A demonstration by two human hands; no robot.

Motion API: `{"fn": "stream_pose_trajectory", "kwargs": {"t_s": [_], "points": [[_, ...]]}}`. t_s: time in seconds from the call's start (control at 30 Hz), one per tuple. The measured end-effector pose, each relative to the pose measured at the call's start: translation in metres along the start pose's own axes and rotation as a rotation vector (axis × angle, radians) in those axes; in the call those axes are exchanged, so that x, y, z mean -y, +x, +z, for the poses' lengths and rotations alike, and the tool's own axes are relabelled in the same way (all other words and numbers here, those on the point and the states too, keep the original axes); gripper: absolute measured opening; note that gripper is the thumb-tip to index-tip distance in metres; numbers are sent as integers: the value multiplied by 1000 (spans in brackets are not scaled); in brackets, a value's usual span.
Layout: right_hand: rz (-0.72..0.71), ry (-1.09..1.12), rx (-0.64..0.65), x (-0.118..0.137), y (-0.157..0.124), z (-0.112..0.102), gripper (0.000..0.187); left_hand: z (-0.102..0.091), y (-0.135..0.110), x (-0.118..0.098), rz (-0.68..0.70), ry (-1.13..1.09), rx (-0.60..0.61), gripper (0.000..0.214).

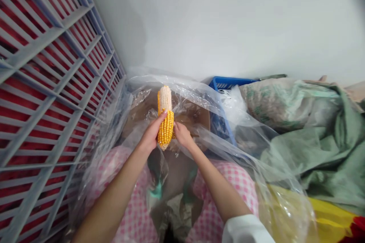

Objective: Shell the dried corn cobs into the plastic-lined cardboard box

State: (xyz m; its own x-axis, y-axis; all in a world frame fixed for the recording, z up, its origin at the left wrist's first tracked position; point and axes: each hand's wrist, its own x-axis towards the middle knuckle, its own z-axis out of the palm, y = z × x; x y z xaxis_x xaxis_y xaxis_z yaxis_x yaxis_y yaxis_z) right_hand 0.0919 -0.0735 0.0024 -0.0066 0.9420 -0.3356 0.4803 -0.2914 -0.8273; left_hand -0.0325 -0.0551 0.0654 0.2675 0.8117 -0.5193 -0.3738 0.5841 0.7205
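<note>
My left hand (151, 133) is wrapped round a corn cob (165, 131), its thumb lying along the front. The cob stands nearly upright. Its lower part is covered in yellow kernels, while a pale strip near the top is bare of them, with some yellow left along the left edge. Close against the cob's right side is my right hand (183, 135), its fingers curled in. A bit of yellow shows by those fingertips, but what they hold is mostly hidden. Beneath both hands, a clear plastic bag (194, 88) lines a brown cardboard box (203, 115).
Grey slatted crates (54, 100) with red contents rise on the left. A blue plastic basket (228, 81) stands by the white wall (228, 22). Green sacking (319, 148) and a yellow bag (330, 212) lie to the right. Clear plastic drapes over pink-checked knees (228, 182).
</note>
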Motion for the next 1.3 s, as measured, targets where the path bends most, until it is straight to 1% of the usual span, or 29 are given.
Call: {"fn": "stream_pose_trajectory", "kwargs": {"t_s": [0.07,0.1,0.2,0.27,0.33,0.4,0.47,0.53,0.57,0.6,0.67,0.73,0.83,0.9,0.97,1.03,1.1,1.17,1.23,1.3], "points": [[-9,120,-169,4,2,-12,42,0,-1,-1,-6,5,-8,40],[5,212,-208,7,2,-19,40,0,-2,-2,-9,8,-18,41],[65,426,-212,19,-3,-41,35,1,-4,-7,-8,15,-56,40],[83,491,-164,26,-8,-50,33,1,-5,-10,0,19,-70,39],[99,514,-80,30,-12,-52,32,2,-5,-12,8,29,-67,40],[106,531,19,31,-15,-48,32,2,-4,-11,5,38,-40,41],[102,591,140,31,-17,-41,33,3,-3,-9,-26,40,19,40],[123,724,258,30,-19,-34,31,3,-2,-5,-67,39,81,37],[148,804,292,30,-20,-31,30,2,-1,-4,-81,39,100,35],[178,883,303,30,-21,-28,29,2,-1,-2,-91,40,110,34],[233,993,281,31,-23,-23,27,2,-1,0,-100,43,119,33],[237,1015,224,31,-25,-21,25,3,-2,2,-93,60,137,35],[194,990,75,32,-25,-22,24,6,-5,5,-8,150,144,36],[174,979,-17,33,-25,-25,31,7,-5,9,70,261,114,38],[131,937,-44,34,-26,-28,43,7,-4,14,156,398,72,40],[53,856,-37,36,-28,-30,52,6,0,18,267,580,-3,39],[-9,786,-33,38,-29,-28,51,5,3,22,402,820,-116,37],[-50,734,-58,37,-30,-24,46,4,4,26,521,1069,-217,32],[-79,689,-132,35,-28,-20,43,6,4,29,601,1257,-259,27],[-102,659,-224,31,-26,-16,41,7,3,31,642,1341,-243,25]]}}
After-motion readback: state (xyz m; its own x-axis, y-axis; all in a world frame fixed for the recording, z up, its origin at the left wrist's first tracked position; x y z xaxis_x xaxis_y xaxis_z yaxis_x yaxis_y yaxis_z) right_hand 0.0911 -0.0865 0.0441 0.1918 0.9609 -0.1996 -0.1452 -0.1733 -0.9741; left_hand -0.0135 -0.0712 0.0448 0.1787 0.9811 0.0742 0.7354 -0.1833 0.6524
